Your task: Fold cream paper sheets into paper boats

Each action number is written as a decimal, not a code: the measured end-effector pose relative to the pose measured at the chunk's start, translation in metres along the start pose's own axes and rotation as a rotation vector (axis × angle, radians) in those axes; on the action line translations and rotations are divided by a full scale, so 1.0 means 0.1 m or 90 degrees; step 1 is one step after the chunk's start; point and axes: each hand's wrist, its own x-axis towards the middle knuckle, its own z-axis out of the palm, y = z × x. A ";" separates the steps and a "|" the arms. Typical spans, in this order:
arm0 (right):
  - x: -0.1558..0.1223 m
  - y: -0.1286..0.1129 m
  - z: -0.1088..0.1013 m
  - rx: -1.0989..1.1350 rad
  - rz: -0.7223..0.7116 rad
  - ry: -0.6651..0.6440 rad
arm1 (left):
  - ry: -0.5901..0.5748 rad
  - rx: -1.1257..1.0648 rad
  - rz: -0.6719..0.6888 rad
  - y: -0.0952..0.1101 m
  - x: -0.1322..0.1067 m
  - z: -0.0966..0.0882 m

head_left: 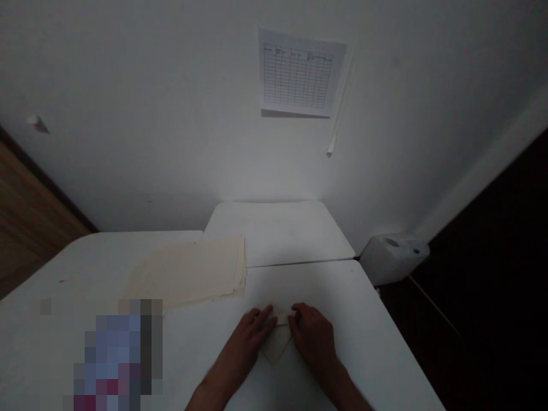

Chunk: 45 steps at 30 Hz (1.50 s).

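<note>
A small folded piece of cream paper (276, 345) lies on the white table between my hands. Its lower part comes to a point toward me, and a crease runs across its upper part. My left hand (252, 331) is closed on the paper's left edge, fingers together and pressing it down. On the opposite edge, my right hand (314, 334) has bent fingers closed on the paper near the crease. Both hands partly cover the paper's sides.
A stack of cream paper sheets (197, 271) lies to the left on the white tables (282, 231), which are pushed together. A printed chart (297, 74) hangs on the wall ahead. A white plastic jerrycan (381, 260) stands beyond the right table edge. A blurred-out patch covers the lower left.
</note>
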 end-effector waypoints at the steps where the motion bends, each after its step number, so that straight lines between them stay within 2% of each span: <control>1: 0.00 0.00 0.00 0.000 0.003 0.000 | 0.000 0.000 -0.002 0.01 0.00 -0.01; 9: 0.01 -0.01 -0.02 0.013 0.022 -0.005 | 0.006 0.001 -0.015 0.13 0.13 -0.14; 16: 0.02 -0.01 -0.03 0.036 0.036 -0.013 | 0.021 0.028 -0.028 0.14 0.25 -0.06; 23: 0.10 0.03 -0.18 0.115 0.086 -0.093 | 0.008 0.060 -0.062 0.19 0.35 -0.09; 28: 0.16 0.02 -0.31 0.080 0.068 -0.151 | -0.013 0.034 -0.091 0.20 0.35 -0.10; 31: 0.15 0.05 -0.35 0.035 0.061 -0.147 | -0.015 0.024 -0.101 0.19 0.34 -0.08; 33: 0.11 0.07 -0.37 0.005 0.036 -0.129 | -0.019 0.014 -0.104 0.18 0.34 -0.07; 36: 0.05 0.07 -0.39 -0.029 -0.052 -0.122 | -0.019 -0.009 -0.102 0.16 0.35 -0.08; 40: 0.01 -0.04 -0.39 -0.102 -0.181 -0.203 | -0.009 -0.047 -0.098 0.16 0.34 -0.11; 45: -0.01 -0.15 -0.35 -0.134 -0.199 -0.269 | -0.002 -0.079 -0.088 0.16 0.31 -0.16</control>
